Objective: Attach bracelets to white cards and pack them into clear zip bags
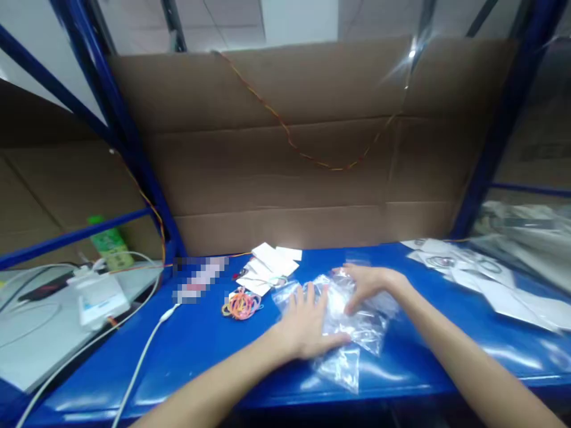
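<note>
A loose heap of clear plastic bags (341, 371) lies on the blue surface in front of me. My left hand (303, 327) rests on the left side of the heap, palm down with its fingers spread. Over the upper right of the heap is my right hand (366, 282), its thumb apart from its fingers, touching the bags. Its fingertips are slightly blurred, and I see nothing gripped in it. To the left of my left hand sits a tangle of orange, pink and yellow cords (243, 304). White cards (270, 264) are piled just behind it.
More white cards (468, 270) with thin cords spread at the right. A white cable (143, 356) crosses the left of the blue surface (187, 351). On the side shelf are a white box (102, 300) and a green bottle (109, 244). A cardboard wall (276, 178) closes the back.
</note>
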A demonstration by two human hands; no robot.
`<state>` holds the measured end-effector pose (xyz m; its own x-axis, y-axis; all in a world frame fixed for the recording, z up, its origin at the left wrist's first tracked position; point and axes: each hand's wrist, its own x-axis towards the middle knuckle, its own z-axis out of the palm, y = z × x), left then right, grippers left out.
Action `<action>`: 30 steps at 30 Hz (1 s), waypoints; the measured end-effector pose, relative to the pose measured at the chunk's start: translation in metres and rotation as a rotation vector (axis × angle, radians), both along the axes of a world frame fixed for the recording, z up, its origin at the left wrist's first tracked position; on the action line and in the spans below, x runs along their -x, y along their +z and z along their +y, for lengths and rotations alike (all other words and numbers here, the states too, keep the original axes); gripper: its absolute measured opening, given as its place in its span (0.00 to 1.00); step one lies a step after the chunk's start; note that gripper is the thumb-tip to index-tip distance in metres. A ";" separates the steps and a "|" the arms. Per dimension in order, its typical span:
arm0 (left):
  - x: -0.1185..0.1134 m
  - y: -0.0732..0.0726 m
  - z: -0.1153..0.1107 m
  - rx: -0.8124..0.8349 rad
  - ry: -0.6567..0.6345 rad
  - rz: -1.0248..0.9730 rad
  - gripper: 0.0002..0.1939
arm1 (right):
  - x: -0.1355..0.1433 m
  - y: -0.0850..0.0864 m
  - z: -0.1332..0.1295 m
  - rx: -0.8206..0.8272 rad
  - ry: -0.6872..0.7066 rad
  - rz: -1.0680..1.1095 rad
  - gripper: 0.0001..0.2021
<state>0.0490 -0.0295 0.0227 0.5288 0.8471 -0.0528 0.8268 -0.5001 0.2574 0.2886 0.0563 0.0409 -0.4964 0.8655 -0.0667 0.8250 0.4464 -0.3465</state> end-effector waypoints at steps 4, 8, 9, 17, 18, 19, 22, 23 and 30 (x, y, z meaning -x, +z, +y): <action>-0.005 -0.005 0.017 0.016 -0.141 -0.127 0.61 | -0.003 0.009 0.000 0.065 0.006 -0.014 0.63; -0.003 -0.007 0.031 -0.024 -0.153 -0.191 0.59 | -0.007 0.017 -0.001 0.085 -0.034 0.026 0.72; -0.002 -0.008 0.033 -0.044 -0.152 -0.196 0.59 | -0.010 0.017 -0.001 0.081 -0.041 0.033 0.74; 0.004 -0.002 0.039 -0.242 -0.179 -0.263 0.48 | -0.018 0.022 -0.003 -0.054 -0.001 0.167 0.62; 0.005 -0.001 0.040 -0.273 -0.193 -0.281 0.45 | -0.014 0.022 -0.003 -0.091 0.025 0.198 0.56; 0.005 0.000 0.042 -0.301 -0.218 -0.300 0.42 | -0.010 0.020 -0.002 -0.116 0.046 0.218 0.49; 0.007 0.000 0.043 -0.318 -0.348 -0.321 0.36 | -0.002 0.011 0.004 -0.201 0.101 0.236 0.36; 0.009 -0.001 0.043 -0.313 -0.401 -0.327 0.35 | 0.000 0.007 0.006 -0.228 0.112 0.228 0.33; 0.024 -0.008 0.037 -0.256 -0.600 -0.369 0.32 | -0.002 -0.003 -0.005 -0.130 0.071 0.175 0.27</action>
<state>0.0245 0.0072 0.0144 0.8491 0.3696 0.3775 0.2756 -0.9194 0.2805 0.2902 0.0510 0.0382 -0.5508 0.8236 0.1357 0.7224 0.5518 -0.4168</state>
